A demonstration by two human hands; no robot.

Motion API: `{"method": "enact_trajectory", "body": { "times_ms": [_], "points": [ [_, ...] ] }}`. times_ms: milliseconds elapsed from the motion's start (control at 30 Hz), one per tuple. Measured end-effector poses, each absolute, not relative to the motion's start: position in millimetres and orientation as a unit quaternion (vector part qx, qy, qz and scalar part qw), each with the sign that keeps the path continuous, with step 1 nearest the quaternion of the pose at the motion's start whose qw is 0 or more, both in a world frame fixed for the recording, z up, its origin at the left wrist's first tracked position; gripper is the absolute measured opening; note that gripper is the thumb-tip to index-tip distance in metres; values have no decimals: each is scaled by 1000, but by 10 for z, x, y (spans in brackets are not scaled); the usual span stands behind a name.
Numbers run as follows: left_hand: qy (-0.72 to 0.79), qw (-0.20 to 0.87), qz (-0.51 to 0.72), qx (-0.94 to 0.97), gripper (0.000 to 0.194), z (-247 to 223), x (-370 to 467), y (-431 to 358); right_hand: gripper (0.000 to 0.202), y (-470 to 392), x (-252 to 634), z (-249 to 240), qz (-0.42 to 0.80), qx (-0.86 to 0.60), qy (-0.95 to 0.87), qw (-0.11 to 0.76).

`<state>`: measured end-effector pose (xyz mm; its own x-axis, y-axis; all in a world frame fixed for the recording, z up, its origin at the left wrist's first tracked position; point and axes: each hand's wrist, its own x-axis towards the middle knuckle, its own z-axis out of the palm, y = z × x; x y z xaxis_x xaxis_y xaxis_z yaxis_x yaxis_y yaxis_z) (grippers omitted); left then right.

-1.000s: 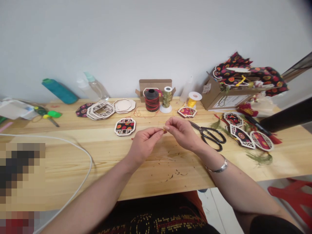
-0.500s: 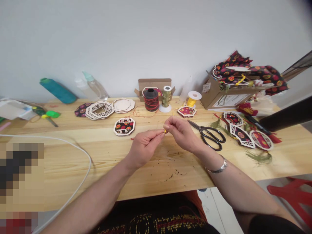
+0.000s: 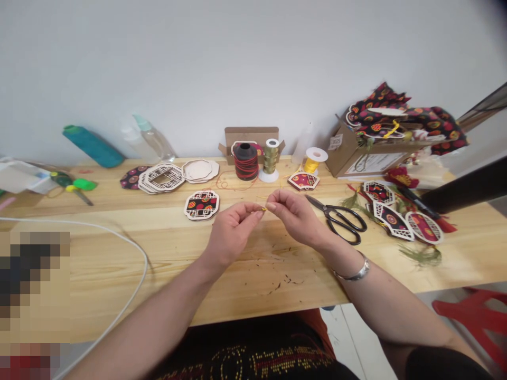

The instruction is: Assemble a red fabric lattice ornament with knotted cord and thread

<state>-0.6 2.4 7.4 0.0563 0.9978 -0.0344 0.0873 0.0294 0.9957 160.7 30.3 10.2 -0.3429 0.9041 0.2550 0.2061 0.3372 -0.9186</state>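
Observation:
My left hand pinches one side of a small yellow cord, and my right hand pinches the other side. Both sets of fingertips nearly meet above the wooden table. Fingers hide most of the cord. Left of my hands lies an octagonal ornament with patterned fabric. Black-handled scissors rest just right of my right hand. Beyond my hands stand a spool of red cord, an olive-gold spool and a yellow spool, with a fan-shaped ornament in front of it.
Pale lattice frames are stacked at the back left, near a teal thread cone and bottles. On the right are a cardboard box of fabric and several ornaments. A white cable curves across the table's left.
My left hand has shifted slightly left, and its fingertips have drawn a little apart from the right ones. More of the yellow cord shows between them. My right hand has barely moved.

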Motion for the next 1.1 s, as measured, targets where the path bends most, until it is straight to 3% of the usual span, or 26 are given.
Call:
{"method": "enact_trajectory", "body": {
  "times_ms": [533,700,1100],
  "points": [
    [503,452,475,563,16,101,-13,-30,18,303,1618,100,395,-398,-721,408],
    [495,478,451,568,19,108,-19,-26,16,285,1597,92,338,-396,-750,408],
    [514,536,423,518,25,71,-34,21,19,312,1608,100,364,-424,-726,401]
  ]
}}
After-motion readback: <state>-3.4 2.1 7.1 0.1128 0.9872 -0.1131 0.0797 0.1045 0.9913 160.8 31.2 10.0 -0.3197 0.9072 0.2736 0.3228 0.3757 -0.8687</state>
